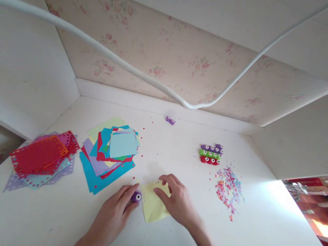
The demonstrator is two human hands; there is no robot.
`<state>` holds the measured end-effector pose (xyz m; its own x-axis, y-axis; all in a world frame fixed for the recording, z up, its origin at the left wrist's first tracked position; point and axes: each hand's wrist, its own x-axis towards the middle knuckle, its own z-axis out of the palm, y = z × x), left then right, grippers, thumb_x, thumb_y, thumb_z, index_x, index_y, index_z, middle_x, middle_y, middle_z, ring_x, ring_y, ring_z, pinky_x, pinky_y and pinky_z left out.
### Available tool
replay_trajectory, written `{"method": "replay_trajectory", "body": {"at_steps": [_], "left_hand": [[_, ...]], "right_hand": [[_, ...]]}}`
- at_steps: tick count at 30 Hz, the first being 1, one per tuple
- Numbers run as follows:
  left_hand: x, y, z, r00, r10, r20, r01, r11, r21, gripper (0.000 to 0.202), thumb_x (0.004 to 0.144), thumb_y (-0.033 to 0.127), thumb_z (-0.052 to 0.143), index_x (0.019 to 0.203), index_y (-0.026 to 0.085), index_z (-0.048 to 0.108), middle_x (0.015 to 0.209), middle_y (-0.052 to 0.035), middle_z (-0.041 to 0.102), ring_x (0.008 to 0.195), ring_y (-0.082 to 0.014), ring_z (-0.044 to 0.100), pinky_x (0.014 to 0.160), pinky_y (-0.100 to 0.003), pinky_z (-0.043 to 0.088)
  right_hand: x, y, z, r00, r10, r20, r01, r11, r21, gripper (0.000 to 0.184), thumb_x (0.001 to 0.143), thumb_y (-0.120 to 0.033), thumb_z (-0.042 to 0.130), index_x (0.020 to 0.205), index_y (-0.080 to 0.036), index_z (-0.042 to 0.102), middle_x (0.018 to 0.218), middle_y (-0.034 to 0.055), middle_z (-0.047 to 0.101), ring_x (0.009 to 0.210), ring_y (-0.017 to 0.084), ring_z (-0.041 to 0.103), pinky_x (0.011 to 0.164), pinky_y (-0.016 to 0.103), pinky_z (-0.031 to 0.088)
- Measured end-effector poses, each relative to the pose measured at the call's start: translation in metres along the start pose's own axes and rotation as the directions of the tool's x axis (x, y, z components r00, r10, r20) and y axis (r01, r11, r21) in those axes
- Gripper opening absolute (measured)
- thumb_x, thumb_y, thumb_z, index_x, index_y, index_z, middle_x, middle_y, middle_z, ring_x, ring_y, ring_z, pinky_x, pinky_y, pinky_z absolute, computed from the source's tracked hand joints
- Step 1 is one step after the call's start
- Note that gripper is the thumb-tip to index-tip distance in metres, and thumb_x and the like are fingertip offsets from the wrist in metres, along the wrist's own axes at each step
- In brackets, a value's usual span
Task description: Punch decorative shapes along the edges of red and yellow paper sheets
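A small purple craft paper punch [136, 196] sits between the thumb and fingers of my left hand [117, 206], at the left edge of the yellow paper [153, 207]. Small punched holes run along the paper's top edge and part of its left side. My right hand [179, 197] grips the paper near its upper right, thumb on top and fingers curled at the far edge. That hand covers the paper's right part. Whether the paper lies inside the punch's slot, I cannot tell.
Left of my hands lies a stack of uncut coloured paper [123, 145], and farther left a pile of hole-edged sheets [38, 155]. Rows of purple, green and red punches [211, 154] stand right, beside scattered confetti [228, 186]. Two purple punches [170, 120] sit near the back wall. A white cable [123, 65] hangs across.
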<state>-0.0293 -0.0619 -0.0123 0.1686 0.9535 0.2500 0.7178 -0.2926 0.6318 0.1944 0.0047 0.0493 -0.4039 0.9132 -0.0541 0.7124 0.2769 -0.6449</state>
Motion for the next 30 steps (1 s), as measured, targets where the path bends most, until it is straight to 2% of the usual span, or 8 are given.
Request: {"method": "replay_trajectory", "body": {"at_steps": [2, 4, 7, 10, 12, 18, 25, 30], "left_hand": [[-0.001, 0.000, 0.001, 1.000, 0.021, 0.016, -0.021, 1.000, 0.017, 0.031, 0.096, 0.033, 0.052, 0.125, 0.024, 0.055, 0.110, -0.0073, 0.066, 0.099, -0.0200, 0.068, 0.084, -0.031, 0.058], [-0.001, 0.001, 0.001, 0.999, 0.038, 0.033, -0.039, 0.999, 0.027, 0.025, 0.096, 0.035, 0.053, 0.117, 0.023, 0.060, 0.106, -0.0066, 0.066, 0.093, -0.0196, 0.069, 0.082, -0.031, 0.058], [-0.001, 0.003, 0.000, 0.998, 0.044, 0.046, -0.045, 0.999, 0.026, 0.024, 0.095, 0.035, 0.054, 0.115, 0.023, 0.061, 0.105, -0.0062, 0.067, 0.093, -0.0196, 0.069, 0.084, -0.032, 0.058], [-0.001, 0.003, -0.002, 0.999, 0.043, 0.032, -0.043, 0.999, 0.013, 0.024, 0.095, 0.034, 0.055, 0.116, 0.024, 0.062, 0.107, -0.0058, 0.067, 0.096, -0.0197, 0.068, 0.086, -0.031, 0.058], [-0.002, 0.002, -0.004, 0.999, 0.039, 0.005, -0.039, 0.999, -0.002, 0.025, 0.094, 0.035, 0.056, 0.116, 0.025, 0.062, 0.109, -0.0054, 0.068, 0.098, -0.0193, 0.068, 0.087, -0.030, 0.057], [-0.004, 0.001, -0.003, 1.000, 0.026, -0.013, -0.026, 1.000, 0.004, 0.027, 0.093, 0.037, 0.059, 0.117, 0.024, 0.062, 0.110, -0.0040, 0.070, 0.098, -0.0189, 0.068, 0.089, -0.030, 0.057], [-0.003, 0.001, -0.001, 0.998, 0.068, 0.003, -0.068, 0.997, 0.034, 0.028, 0.093, 0.038, 0.059, 0.116, 0.024, 0.062, 0.109, -0.0052, 0.070, 0.098, -0.0204, 0.068, 0.088, -0.033, 0.057], [-0.002, 0.003, -0.003, 0.999, 0.043, 0.003, -0.043, 0.999, 0.017, 0.027, 0.094, 0.038, 0.057, 0.116, 0.023, 0.062, 0.108, -0.0061, 0.070, 0.097, -0.0200, 0.069, 0.087, -0.031, 0.057]], "right_hand": [[-0.013, 0.013, 0.005, 0.980, 0.161, -0.119, -0.168, 0.985, -0.049, 0.032, 0.089, -0.038, 0.062, 0.117, -0.023, 0.057, 0.109, 0.0077, 0.063, 0.099, 0.025, 0.062, 0.087, 0.039, 0.047], [-0.021, 0.023, 0.012, 0.954, 0.262, -0.147, -0.273, 0.960, -0.061, 0.042, 0.083, -0.036, 0.068, 0.121, -0.023, 0.056, 0.114, 0.0099, 0.062, 0.104, 0.029, 0.060, 0.089, 0.041, 0.046], [-0.025, 0.028, 0.019, 0.924, 0.378, -0.058, -0.378, 0.926, -0.003, 0.049, 0.077, -0.028, 0.071, 0.123, -0.024, 0.056, 0.098, 0.0067, 0.066, 0.091, 0.027, 0.063, 0.081, 0.038, 0.047], [-0.022, 0.024, 0.019, 0.897, 0.443, 0.015, -0.443, 0.895, 0.058, 0.038, 0.076, -0.025, 0.069, 0.112, -0.024, 0.061, 0.076, 0.0007, 0.065, 0.074, 0.023, 0.062, 0.067, 0.034, 0.044], [-0.019, 0.023, 0.017, 0.883, 0.470, 0.012, -0.470, 0.880, 0.068, 0.031, 0.074, -0.026, 0.071, 0.103, -0.024, 0.062, 0.073, -0.0001, 0.062, 0.071, 0.022, 0.061, 0.065, 0.033, 0.042], [-0.017, 0.028, 0.015, 0.901, 0.433, -0.024, -0.431, 0.900, 0.066, 0.057, 0.068, -0.022, 0.077, 0.121, -0.024, 0.055, 0.104, 0.0054, 0.060, 0.092, 0.024, 0.060, 0.080, 0.035, 0.044], [-0.017, 0.024, 0.009, 0.943, 0.322, 0.085, -0.327, 0.943, 0.053, 0.010, 0.076, -0.018, 0.069, 0.084, -0.022, 0.064, 0.096, 0.0024, 0.058, 0.086, 0.019, 0.059, 0.075, 0.029, 0.042], [-0.024, 0.024, 0.015, 0.949, 0.316, -0.018, -0.305, 0.928, 0.214, 0.009, 0.083, -0.027, 0.064, 0.079, -0.022, 0.057, 0.077, -0.0006, 0.059, 0.069, 0.016, 0.056, 0.061, 0.027, 0.042]]}}
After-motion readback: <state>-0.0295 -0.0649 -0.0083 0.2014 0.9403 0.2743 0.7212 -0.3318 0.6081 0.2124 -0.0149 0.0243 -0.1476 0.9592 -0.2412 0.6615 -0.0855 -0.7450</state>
